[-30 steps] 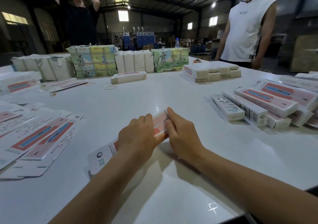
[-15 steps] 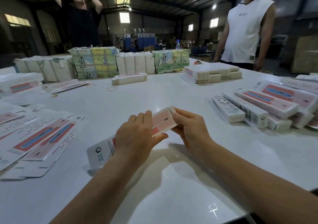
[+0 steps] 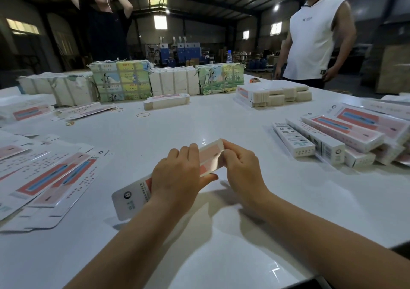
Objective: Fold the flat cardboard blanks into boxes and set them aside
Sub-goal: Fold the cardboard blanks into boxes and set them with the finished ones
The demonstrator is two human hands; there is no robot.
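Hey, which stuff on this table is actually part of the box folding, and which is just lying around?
Part of the job:
- box being folded, held by left hand and right hand
- flat blanks
- finished boxes

Lying about:
- rubber bands
- wrapped bundles
- water bottle

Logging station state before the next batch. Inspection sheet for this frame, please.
Surface: white table, glossy.
Job's things: box in hand, part-formed; flat blanks on the left; finished boxes on the right.
Clutter: rubber bands; wrapped bundles along the far edge.
Grippers: left hand grips the box; right hand pinches its far end.
Cables: nothing seen on the table.
Surroundings: warehouse; two people standing beyond the table.
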